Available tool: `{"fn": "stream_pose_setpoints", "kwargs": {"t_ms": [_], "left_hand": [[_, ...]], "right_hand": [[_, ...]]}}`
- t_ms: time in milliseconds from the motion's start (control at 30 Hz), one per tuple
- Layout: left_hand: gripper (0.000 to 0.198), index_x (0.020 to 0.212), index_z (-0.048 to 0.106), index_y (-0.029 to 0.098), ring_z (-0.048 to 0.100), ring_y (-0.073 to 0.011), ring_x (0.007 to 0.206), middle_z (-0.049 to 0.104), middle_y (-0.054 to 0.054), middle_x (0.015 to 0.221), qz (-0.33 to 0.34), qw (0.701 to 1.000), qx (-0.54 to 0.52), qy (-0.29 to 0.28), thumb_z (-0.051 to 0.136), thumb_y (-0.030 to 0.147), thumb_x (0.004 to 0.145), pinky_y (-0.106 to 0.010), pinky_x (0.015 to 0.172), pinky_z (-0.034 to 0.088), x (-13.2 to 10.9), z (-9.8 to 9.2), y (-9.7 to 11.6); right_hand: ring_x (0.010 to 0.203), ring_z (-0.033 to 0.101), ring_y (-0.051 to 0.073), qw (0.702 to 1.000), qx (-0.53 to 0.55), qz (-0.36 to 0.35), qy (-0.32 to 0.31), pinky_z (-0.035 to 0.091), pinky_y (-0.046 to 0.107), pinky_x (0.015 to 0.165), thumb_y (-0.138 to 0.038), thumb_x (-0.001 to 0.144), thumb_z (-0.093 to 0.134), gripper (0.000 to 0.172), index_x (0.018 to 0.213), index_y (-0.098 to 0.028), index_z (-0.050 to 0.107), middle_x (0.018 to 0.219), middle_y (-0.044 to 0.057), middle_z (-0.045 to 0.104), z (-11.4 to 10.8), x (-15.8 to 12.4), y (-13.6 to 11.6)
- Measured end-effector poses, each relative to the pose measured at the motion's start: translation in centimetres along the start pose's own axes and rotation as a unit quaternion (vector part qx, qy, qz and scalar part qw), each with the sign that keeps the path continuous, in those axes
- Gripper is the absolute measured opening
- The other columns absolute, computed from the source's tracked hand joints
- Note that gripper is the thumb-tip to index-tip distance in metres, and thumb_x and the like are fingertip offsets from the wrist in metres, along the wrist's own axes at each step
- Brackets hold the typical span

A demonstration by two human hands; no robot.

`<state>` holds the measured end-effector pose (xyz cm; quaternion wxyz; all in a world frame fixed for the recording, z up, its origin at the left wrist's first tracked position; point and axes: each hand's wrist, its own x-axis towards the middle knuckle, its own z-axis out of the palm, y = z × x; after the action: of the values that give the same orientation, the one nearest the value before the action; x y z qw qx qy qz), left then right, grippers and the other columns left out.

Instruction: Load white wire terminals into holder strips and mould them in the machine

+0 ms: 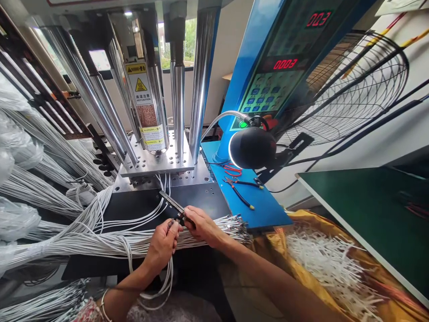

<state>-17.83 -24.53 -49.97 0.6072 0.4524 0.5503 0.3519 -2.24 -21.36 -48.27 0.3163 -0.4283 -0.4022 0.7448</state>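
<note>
The left hand [163,243] pinches a small piece [171,223] in its fingers beside the right hand [203,227], which grips a dark bar [172,202], seemingly for steadiness. Both hover above bundled white cables [134,245], before a press [161,168].

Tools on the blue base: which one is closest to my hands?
The black-handled pliers, spread open, lie nearest your right hand; the red-handled tool lies farther back, near the lamp.

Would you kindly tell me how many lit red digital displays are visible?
2: an upper display and a longer lower display, both on the control panel. Any beyond the picture's edge would be hidden.
</note>
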Motion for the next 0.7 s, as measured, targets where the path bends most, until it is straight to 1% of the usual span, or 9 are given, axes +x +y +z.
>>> {"fn": "stream_pose_setpoints", "kwargs": {"t_ms": [133, 267, 467, 567, 633, 700], "left_hand": [[0.045, 0.084, 0.058, 0.016, 0.032, -0.0049, 0.042, 0.04, 0.006, 0.062, 0.01, 0.999, 0.041, -0.003, 0.051, 0.06, 0.086, -0.017, 0.037, 0.024, 0.0, 0.1, -0.5], [0.045, 0.081, 0.058, 0.016, 0.032, -0.0054, 0.042, 0.041, 0.006, 0.06, 0.013, 0.998, 0.065, 0.002, 0.053, 0.06, 0.085, -0.018, 0.037, 0.025, 0.0, 0.2, -0.3], [0.043, 0.079, 0.058, 0.014, 0.034, -0.0055, 0.041, 0.043, 0.006, 0.058, -0.025, 0.999, -0.034, -0.007, 0.061, 0.057, 0.079, -0.018, 0.035, 0.03, -0.1, 0.5, 0.7], [0.042, 0.078, 0.059, 0.014, 0.03, -0.0043, 0.04, 0.042, 0.007, 0.055, -0.035, 0.997, -0.061, -0.009, 0.064, 0.056, 0.078, -0.016, 0.034, 0.025, -0.1, 0.6, 0.9], [0.043, 0.076, 0.059, 0.013, 0.026, -0.0033, 0.039, 0.039, 0.008, 0.052, -0.045, 0.997, -0.062, -0.009, 0.065, 0.056, 0.077, -0.015, 0.034, 0.021, 0.1, 0.7, 0.9], [0.045, 0.074, 0.059, 0.013, 0.024, -0.0027, 0.038, 0.036, 0.009, 0.05, -0.045, 0.997, -0.063, -0.009, 0.066, 0.058, 0.075, -0.015, 0.034, 0.019, 0.2, 0.8, 1.0]], "right_hand": [[0.037, 0.022, 0.006, 0.998, -0.04, -0.029, 0.042, 0.016, 0.021, 0.037, -0.048, 0.091, 0.038, 0.033, 0.072, -0.021, 0.039, 0.052, -0.008, 0.034, 0.2, 0.7, 0.7], [0.045, 0.031, 0.008, 0.989, -0.119, -0.065, 0.053, 0.023, 0.022, 0.044, -0.04, 0.092, 0.036, 0.033, 0.067, -0.02, 0.04, 0.054, -0.005, 0.04, -0.1, 0.9, 0.9], [0.054, 0.035, 0.011, 0.979, -0.179, -0.085, 0.049, 0.027, 0.023, 0.051, -0.036, 0.093, 0.035, 0.032, 0.065, -0.02, 0.04, 0.057, -0.003, 0.042, -0.4, 0.9, 0.9], [0.053, 0.034, 0.011, 0.978, -0.187, -0.084, 0.039, 0.025, 0.023, 0.051, -0.034, 0.092, 0.036, 0.029, 0.066, -0.02, 0.039, 0.057, -0.004, 0.041, -0.5, 0.9, 0.9], [0.053, 0.034, 0.01, 0.978, -0.19, -0.084, 0.032, 0.025, 0.024, 0.05, -0.033, 0.092, 0.036, 0.029, 0.067, -0.02, 0.039, 0.056, -0.004, 0.04, -0.6, 0.8, 0.9], [0.053, 0.034, 0.01, 0.977, -0.191, -0.083, 0.033, 0.025, 0.024, 0.051, -0.033, 0.093, 0.036, 0.029, 0.067, -0.02, 0.04, 0.057, -0.004, 0.04, -0.6, 0.7, 0.9]]}}
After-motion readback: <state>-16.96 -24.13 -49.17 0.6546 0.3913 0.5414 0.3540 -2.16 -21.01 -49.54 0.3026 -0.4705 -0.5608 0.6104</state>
